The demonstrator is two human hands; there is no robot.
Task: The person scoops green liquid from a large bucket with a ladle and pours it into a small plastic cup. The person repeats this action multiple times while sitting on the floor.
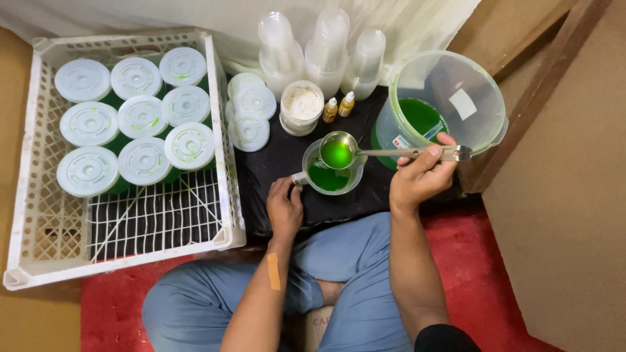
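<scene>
Right hand [420,179]: fingers closed around a ladle [339,152] of green liquid, poised above the jug [329,176].
Left hand [285,210]: grips the jug's handle.
Behind fingertips: green-filled bucket [450,98], powder tub [302,106], two dropper bottles [339,106].
Left: crate [39,195] of lidded cups [140,117].

The ladle [339,152] is silver and brims with bright green liquid, the same green that fills the clear jug [329,175] and the translucent bucket [443,104]. The lattice crate [225,163] is white and holds white-lidded green cups [140,117]. The mat [280,156] is black, the rug [117,303] red, the trousers [365,261] pale blue.
</scene>
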